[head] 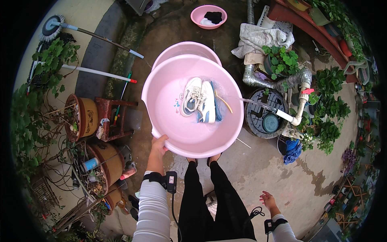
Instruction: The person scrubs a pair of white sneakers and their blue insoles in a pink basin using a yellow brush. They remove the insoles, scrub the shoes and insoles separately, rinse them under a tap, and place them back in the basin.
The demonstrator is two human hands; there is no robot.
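Observation:
A large pink plastic basin (pixel 169 133) stands before me, and my left hand (pixel 160 144) grips its near left rim. Inside lies a pair of white and blue lace-up sneakers (pixel 207 101), with a blue item and a yellowish strip (pixel 224 102) beside them. Water streams into the basin from a white pipe spout (pixel 285 116) on the right. Another pink basin (pixel 187 45) shows partly behind the large one. My right hand (pixel 267 199) hangs at the lower right, away from the basin, its fingers apart and holding nothing.
A small pink basin (pixel 208 25) with black and white cloth sits at the top. Left are a brush with a long handle (pixel 99 37), a red-brown wooden stool (pixel 104 121) and plant pots (pixel 89 118). Right are a red-handled valve (pixel 307 91), a covered drain tub (pixel 263 106) and potted plants.

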